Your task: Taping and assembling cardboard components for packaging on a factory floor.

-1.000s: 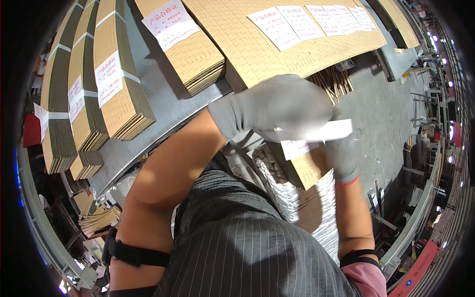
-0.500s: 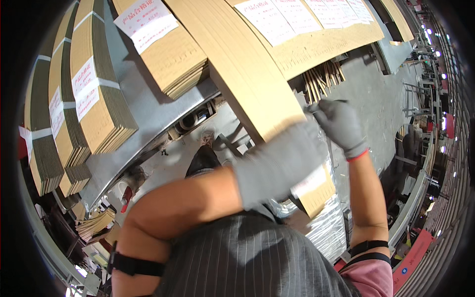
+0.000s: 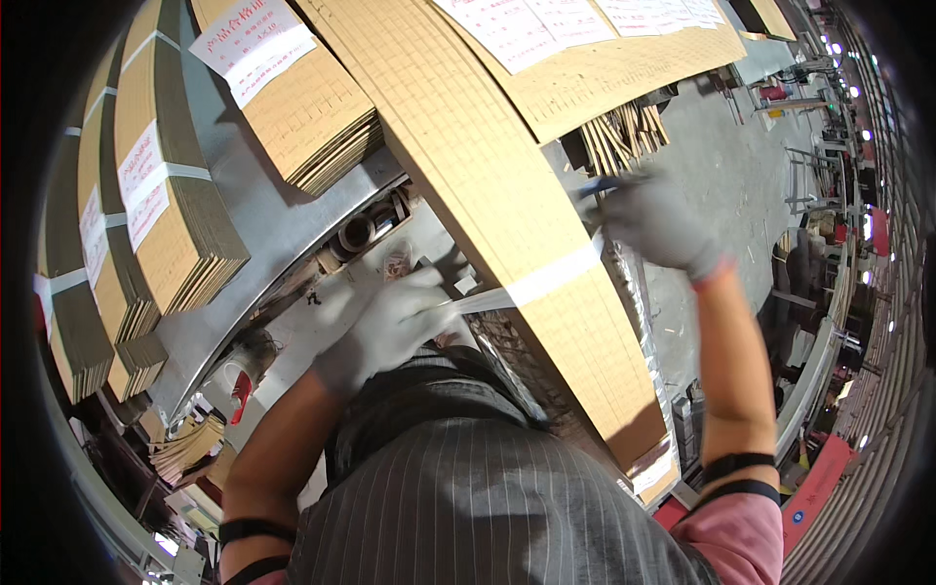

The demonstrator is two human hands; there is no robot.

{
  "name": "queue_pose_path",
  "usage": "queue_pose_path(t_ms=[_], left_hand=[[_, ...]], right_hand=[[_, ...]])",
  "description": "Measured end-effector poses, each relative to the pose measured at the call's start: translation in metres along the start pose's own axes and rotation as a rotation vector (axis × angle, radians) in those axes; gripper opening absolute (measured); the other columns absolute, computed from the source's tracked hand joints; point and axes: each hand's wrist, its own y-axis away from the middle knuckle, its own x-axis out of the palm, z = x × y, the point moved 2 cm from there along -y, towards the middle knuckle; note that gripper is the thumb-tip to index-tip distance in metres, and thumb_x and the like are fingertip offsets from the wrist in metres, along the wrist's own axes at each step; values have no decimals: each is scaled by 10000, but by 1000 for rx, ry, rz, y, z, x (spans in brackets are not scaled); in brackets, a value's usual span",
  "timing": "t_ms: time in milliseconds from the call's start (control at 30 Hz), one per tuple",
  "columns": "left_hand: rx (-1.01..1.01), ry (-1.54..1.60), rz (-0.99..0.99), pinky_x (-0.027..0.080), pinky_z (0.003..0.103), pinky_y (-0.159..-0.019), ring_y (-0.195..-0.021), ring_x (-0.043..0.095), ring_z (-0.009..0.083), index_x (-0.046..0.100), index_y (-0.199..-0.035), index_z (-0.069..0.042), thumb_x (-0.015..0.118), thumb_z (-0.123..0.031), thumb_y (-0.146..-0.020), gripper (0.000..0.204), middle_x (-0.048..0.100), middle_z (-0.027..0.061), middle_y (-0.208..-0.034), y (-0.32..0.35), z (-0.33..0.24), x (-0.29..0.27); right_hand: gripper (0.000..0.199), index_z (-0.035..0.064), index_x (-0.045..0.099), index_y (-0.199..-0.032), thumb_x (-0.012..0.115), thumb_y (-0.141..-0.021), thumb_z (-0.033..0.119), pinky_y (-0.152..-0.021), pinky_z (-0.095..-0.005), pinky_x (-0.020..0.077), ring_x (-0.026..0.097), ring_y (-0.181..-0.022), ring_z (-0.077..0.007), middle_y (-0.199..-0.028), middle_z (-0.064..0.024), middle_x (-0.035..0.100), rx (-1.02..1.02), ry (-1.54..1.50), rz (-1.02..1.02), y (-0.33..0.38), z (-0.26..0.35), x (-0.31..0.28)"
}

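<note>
A long stack of tan cardboard strips point(image 3: 468, 171) runs from the far side toward my body. A white strap point(image 3: 556, 276) lies across its top. My left hand point(image 3: 390, 322), in a grey glove and blurred, is closed on the strap where it hangs off the stack's left edge. On the right, my gloved right hand point(image 3: 658, 226) is closed beside the stack, close to the strap's other side. From its fingers sticks a slim dark blue thing point(image 3: 604, 183), too smeared by motion to name.
Strapped cardboard bundles point(image 3: 185, 219) with white paper labels stand on a metal table point(image 3: 244, 185) at the left. Another labelled stack point(image 3: 292, 107) lies nearer the middle. A wide cardboard sheet point(image 3: 624, 78) bears several labels. Below it, thin strips point(image 3: 624, 136) jut out over the floor.
My left hand has swung left and back from over the stack, and the white strap now shows stretched across the cardboard. My right hand stays at the right side, slightly lower.
</note>
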Motion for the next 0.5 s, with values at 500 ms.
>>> queue_pose_path(t_ms=[500], left_hand=[[456,-343,103,483,322,-596,-591,611,208,630,-771,-32,753,-259,-752,259,578,111,-640,-10,-80,-35]], right_hand=[[399,57,578,-1050,713,-733,257,-845,-475,427,509,-1029,-403,-1130,-191,544,140,-182,-635,-3,127,29]])
